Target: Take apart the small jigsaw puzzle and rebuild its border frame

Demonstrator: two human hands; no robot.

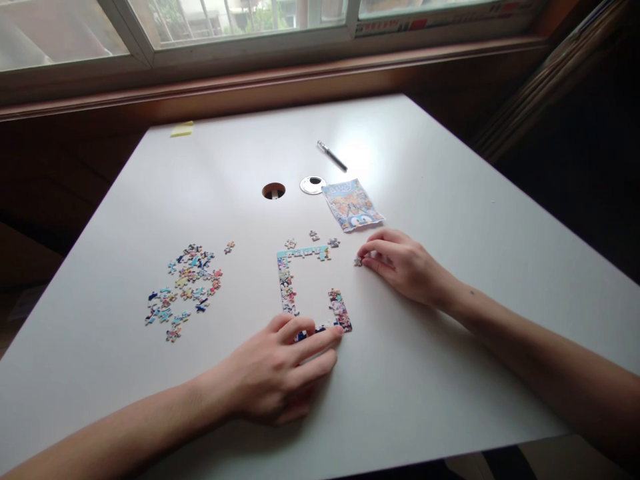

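Observation:
A jigsaw frame lies on the table, its left, top and bottom edges joined, with a gap in the upper part of its right side. My left hand rests over the bottom edge, fingers apart, the index fingertip touching the lower right corner; it hides part of that edge. To the right of the frame, my right hand pinches a small puzzle piece between thumb and fingers at the tabletop. Just above the frame lie three loose pieces, one of them a grey-blue puzzle piece.
A spread of loose puzzle pieces lies to the left. Behind the frame are a picture sheet, a round grommet cover, a cable hole and a pen. A yellow sticky note is at the table's far left corner.

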